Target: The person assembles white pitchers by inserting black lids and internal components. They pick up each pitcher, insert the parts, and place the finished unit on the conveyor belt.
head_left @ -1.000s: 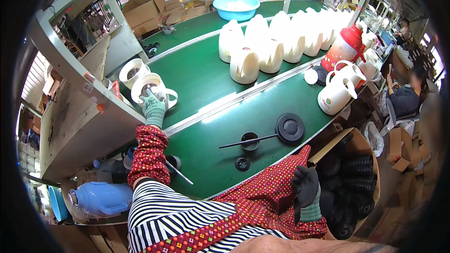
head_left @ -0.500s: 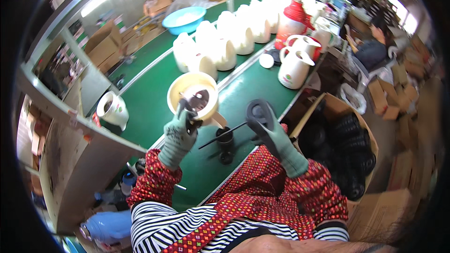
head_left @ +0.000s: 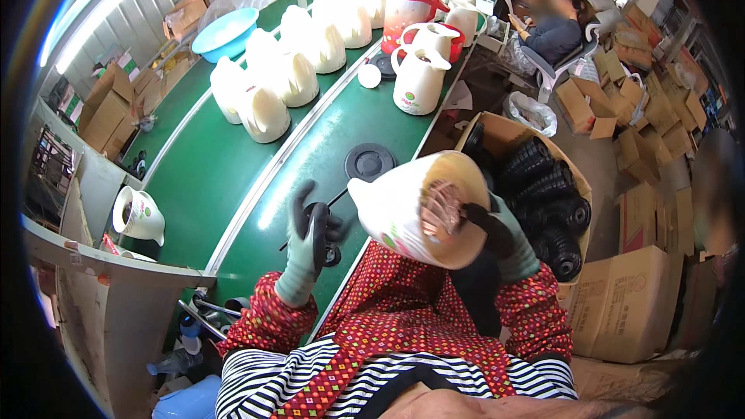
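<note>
A cream thermos jug [head_left: 392, 213] lies tilted in my right hand [head_left: 508, 237], its wide open end turned toward me and a shiny liner inside. My gloved right fingers grip the rim of that end. My left hand [head_left: 309, 237], in a green and black glove, has thumb and forefinger apart, over the green belt [head_left: 264, 186]. Close behind it are a black cup-shaped part [head_left: 335, 225], partly hidden, a thin black rod [head_left: 338, 197] and a small black disc [head_left: 332, 254]. A larger black round cap [head_left: 370, 163] rests flat on the belt beyond the jug.
Several cream jugs [head_left: 264, 112] stand along the belt's far side. Further right are a red and white thermos [head_left: 407, 8] and another jug [head_left: 419, 85]. A carton [head_left: 578, 174] of black parts stands at my right. One jug [head_left: 140, 213] sits far left. A person [head_left: 551, 35] sits beyond.
The cream jug has passed from my left hand to my right and is now tilted over my lap. My left hand has moved down beside the black cup-shaped part. The view has shifted right.
</note>
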Available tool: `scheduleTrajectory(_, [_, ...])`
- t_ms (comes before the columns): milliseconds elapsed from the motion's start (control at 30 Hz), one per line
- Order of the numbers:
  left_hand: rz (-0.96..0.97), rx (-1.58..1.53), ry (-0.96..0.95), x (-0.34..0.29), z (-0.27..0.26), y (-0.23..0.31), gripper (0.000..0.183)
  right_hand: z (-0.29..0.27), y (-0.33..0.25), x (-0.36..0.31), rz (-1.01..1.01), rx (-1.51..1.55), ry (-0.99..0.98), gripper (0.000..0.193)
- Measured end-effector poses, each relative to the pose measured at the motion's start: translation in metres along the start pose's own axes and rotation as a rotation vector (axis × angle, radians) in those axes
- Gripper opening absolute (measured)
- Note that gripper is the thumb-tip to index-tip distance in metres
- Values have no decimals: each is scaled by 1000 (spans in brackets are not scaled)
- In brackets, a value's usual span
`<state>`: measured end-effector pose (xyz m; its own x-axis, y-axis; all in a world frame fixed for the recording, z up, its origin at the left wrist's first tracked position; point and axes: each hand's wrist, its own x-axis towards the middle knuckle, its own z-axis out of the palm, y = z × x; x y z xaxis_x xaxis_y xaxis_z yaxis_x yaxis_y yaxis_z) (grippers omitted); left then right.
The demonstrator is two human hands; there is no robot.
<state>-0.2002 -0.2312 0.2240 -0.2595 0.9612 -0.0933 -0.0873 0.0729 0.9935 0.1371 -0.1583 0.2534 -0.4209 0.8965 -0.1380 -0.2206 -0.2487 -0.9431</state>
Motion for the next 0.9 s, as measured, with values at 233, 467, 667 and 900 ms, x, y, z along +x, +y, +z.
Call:
scheduleTrajectory(233, [-767, -1041, -609, 8, 21, -74, 55, 17, -33, 9, 216, 64, -271, 73])
scheduleTrajectory(467, [-636, -946, -466, 17, -9, -82, 51, 47, 14, 117, 274, -45, -539, 87])
scheduleTrajectory(667, [-566, -883, -303, 15, -43, -79, 48, 50, 118, 240, -28, -1771, -283, 115])
scheduleTrajectory(900, [-521, -851, -211, 14, -59, -85, 44, 44, 174, 288, -40, -1738, -328, 104])
